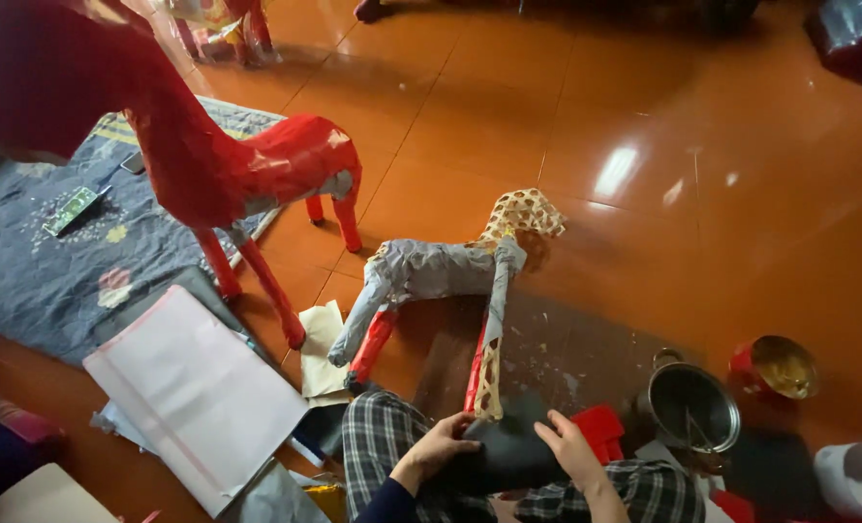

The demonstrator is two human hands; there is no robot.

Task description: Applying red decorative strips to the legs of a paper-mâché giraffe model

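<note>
Dark paper sheet (508, 450) across the lap, long axis left-right; left hand (441, 447) and right hand (571, 447) each closed on one end

Open orange floor (644, 145) lies ahead and to the right, unobstructed. Directly before both hands stands the grey paper-wrapped horse frame (431, 271), its legs barring a straight reach. Left: large red horse (208, 165), white sheet (194, 387) and blue rug (44, 261). Right: steel pot (692, 407) and brass bowl (780, 366), near each other.
</note>
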